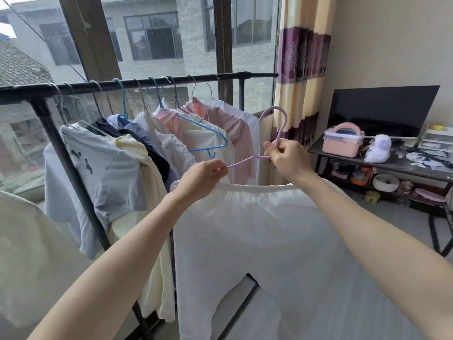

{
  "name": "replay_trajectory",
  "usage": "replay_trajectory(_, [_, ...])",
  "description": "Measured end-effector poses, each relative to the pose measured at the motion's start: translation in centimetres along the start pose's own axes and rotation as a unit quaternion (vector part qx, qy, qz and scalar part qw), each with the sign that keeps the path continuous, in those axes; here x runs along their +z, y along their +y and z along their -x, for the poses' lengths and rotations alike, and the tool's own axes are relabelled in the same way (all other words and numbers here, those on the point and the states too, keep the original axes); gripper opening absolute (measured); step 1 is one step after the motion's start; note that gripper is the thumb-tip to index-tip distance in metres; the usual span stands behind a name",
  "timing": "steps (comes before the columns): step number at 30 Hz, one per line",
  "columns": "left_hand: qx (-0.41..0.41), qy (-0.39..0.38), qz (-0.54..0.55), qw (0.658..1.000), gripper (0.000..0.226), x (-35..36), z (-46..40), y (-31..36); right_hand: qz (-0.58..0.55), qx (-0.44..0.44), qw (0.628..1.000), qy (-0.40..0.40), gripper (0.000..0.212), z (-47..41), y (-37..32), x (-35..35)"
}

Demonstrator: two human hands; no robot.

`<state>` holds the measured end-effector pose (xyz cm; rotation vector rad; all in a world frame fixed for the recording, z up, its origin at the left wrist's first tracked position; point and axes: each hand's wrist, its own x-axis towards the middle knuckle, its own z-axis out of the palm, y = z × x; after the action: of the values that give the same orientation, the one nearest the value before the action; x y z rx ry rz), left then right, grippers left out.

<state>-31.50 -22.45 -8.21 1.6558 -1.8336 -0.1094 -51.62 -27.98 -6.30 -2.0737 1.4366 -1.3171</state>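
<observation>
Head cam, looking fwd & down: my left hand [203, 177] pinches the left arm of a lilac hanger [247, 160] between thumb & fingertips, fingers curled in tight. My right hand [286, 157] is closed round the same hanger at its neck, just under the hook, which curves up above my knuckles in front of the curtain [301, 69]. The hanger sits tilted, left end lower than the right. White trousers [257, 229] hang right below both hands. The elastic waistband is stretched roughly level btwn my wrists and the legs drop twd the bottom of the frame. Can't tell if the waistband is on the hanger's lower bar or caught in my fingers, since my hands cover that bit. All this is held in front of the black clothes rail [137, 83], below & to the right of its bar, not on it. On the rail, left to right: a grey printed tee [103, 168], pale yellow & white tops, a blue hanger [208, 134] and a pink top [236, 133]. Right side: a low stand w/ a dark TV [382, 111], a pink box [342, 142] and a white plush toy [378, 148].
</observation>
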Motion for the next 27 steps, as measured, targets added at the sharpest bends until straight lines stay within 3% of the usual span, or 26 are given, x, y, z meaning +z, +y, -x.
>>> replay_trajectory(4, [-0.021,0.096,-0.030,0.995,0.018,0.2,0.5,-0.2,-0.077,-0.053,0.993,0.077,0.025,1.1,0.9,0.4])
replay_trajectory(7, [-0.053,0.136,-0.040,0.988,0.017,-0.6,0.3,-0.9,0.023,-0.033,0.990,0.136,0.036,2.4,3.9,0.2])
replay_trajectory(11, [-0.080,0.168,0.006,0.983,0.016,-2.0,-0.1,-1.6,0.087,0.120,0.983,0.107,0.039,3.0,8.0,-0.1])
replay_trajectory(16, [-0.082,0.185,0.045,0.978,0.015,-2.8,-0.4,-1.3,0.012,0.228,0.966,0.121,0.050,2.1,8.7,-0.2])
replay_trajectory(20, [-0.079,0.207,0.052,0.974,0.017,-3.0,-0.7,-1.9,-0.036,0.308,0.942,0.130,0.035,1.7,8.5,-0.1])
replay_trajectory(24, [-0.053,0.228,0.028,0.972,0.017,-3.1,-0.5,-3.2,-0.015,0.264,0.946,0.189,0.020,1.9,9.2,-0.5])
replay_trajectory(27, [-0.050,0.215,0.001,0.975,0.018,-3.0,-0.3,-4.1,-0.016,0.227,0.946,0.232,0.021,1.1,9.3,-1.3])
